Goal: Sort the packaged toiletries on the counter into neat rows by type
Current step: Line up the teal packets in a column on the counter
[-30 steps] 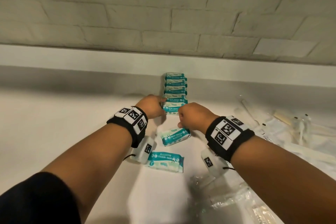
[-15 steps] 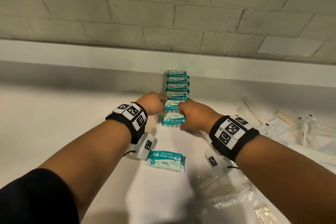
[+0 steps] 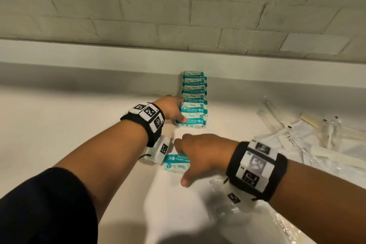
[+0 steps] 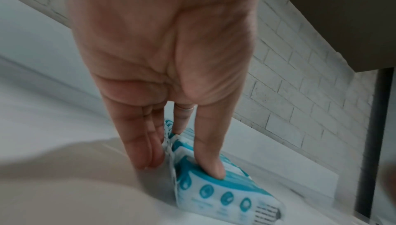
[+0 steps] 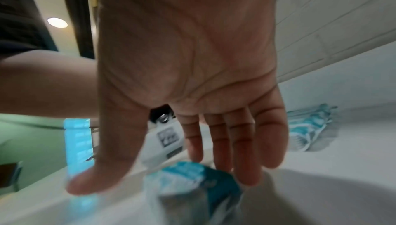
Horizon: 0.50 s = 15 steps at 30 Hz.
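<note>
A row of several teal-and-white mini wipes packs [image 3: 194, 97] runs from the back ledge toward me on the white counter [image 3: 79, 125]. My left hand [image 3: 181, 113] lies open against the row's left side, with its straight fingers [image 4: 147, 152] along the packs' edges and its thumb pressing the top of the nearest pack [image 4: 225, 193]. One loose wipes pack [image 3: 175, 163] lies nearer to me. Just above this loose pack [image 5: 193, 177], my right hand [image 3: 183, 156] hovers open with the fingers [image 5: 246, 160] spread, gripping nothing. The row [image 5: 310, 127] shows behind it.
Clear-wrapped long toiletries [image 3: 316, 140] lie in a loose heap at the right. More crinkled clear packets [image 3: 223, 216] lie near the front right under my right wrist. A raised ledge [image 3: 99, 53] and a brick wall close off the back.
My right hand has left the front pack of the row and drawn back toward me, over the loose pack. The left hand stays at the row's left side.
</note>
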Each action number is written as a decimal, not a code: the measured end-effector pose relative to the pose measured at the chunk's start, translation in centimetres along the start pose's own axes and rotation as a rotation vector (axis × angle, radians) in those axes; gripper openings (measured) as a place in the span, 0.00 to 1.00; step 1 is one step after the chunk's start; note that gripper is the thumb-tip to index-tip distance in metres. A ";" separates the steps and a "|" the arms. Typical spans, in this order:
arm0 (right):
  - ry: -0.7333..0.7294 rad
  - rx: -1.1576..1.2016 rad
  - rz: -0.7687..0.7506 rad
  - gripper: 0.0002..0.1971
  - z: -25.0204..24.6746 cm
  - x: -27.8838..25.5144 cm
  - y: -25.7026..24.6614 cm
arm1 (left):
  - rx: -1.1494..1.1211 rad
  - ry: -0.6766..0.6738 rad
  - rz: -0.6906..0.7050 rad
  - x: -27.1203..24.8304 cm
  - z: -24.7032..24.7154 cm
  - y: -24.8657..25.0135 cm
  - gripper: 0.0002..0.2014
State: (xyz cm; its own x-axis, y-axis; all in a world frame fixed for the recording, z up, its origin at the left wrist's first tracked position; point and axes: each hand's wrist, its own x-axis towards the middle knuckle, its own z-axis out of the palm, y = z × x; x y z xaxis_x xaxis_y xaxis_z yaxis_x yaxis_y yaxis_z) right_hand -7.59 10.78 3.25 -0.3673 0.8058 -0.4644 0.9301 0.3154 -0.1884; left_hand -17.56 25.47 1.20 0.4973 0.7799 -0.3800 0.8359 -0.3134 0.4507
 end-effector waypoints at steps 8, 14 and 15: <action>0.290 -0.125 0.065 0.23 0.0 1.4 4.1 | -0.155 0.076 0.037 -0.7 0.6 -0.6 0.30; 0.290 0.102 0.444 0.30 0.5 1.8 3.2 | -0.201 0.059 0.008 -0.2 0.6 -0.6 0.32; 0.259 0.090 0.436 0.32 0.9 1.9 3.0 | -0.187 0.059 0.005 -0.1 0.6 -0.6 0.33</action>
State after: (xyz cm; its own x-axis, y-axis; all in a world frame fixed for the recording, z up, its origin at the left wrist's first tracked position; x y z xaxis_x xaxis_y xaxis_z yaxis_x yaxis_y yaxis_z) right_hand -5.53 12.79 1.00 0.0784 0.9541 -0.2890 0.9882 -0.1127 -0.1040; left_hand -17.93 25.24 0.50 0.4825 0.8106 -0.3319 0.7730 -0.2159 0.5965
